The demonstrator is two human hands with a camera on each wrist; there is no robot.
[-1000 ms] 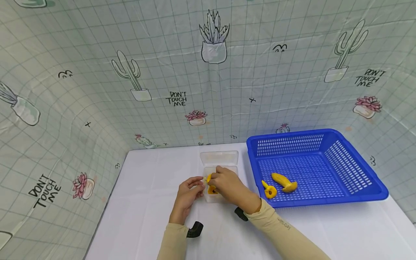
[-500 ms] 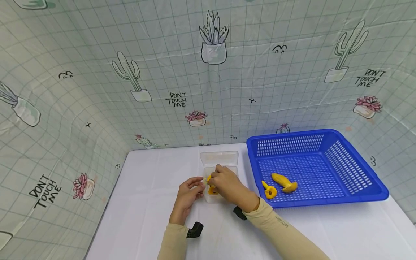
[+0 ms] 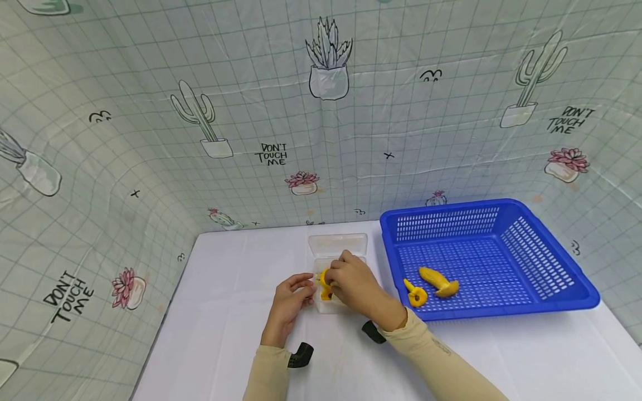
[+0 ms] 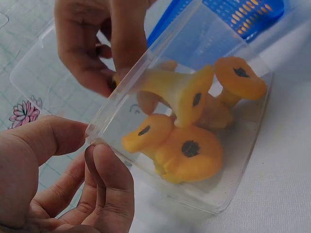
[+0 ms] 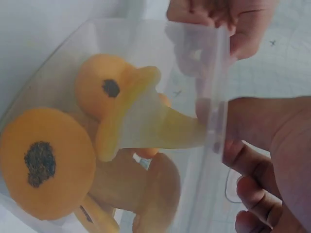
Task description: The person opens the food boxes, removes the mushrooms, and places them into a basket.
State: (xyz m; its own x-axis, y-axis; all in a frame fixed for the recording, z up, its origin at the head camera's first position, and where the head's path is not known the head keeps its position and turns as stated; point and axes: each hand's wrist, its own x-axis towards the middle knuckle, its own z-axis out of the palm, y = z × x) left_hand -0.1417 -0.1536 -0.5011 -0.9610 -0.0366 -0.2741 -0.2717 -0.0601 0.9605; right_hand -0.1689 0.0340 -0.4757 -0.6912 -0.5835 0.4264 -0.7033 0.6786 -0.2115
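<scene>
The open box (image 3: pixel 325 308) holds mushrooms (image 4: pixel 192 155), the basket (image 3: pixel 491 256) two more mushrooms (image 3: pixel 435 279). The left hand (image 3: pixel 290 301) pinches the box's rim; the right hand (image 3: pixel 355 285), curled, grips one boxed mushroom (image 5: pixel 138 121) by its stem.

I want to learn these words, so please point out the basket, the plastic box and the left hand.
Basket (image 3: pixel 496 264): head view, bare mesh floor.
Plastic box (image 4: pixel 239 138): left wrist view, clear side wall.
Left hand (image 3: pixel 289 303): head view, middle of the hand.

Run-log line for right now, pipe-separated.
left hand: pinches clear box at rim | right hand: holds mushroom | lid: open | blue basket: two mushrooms
</scene>
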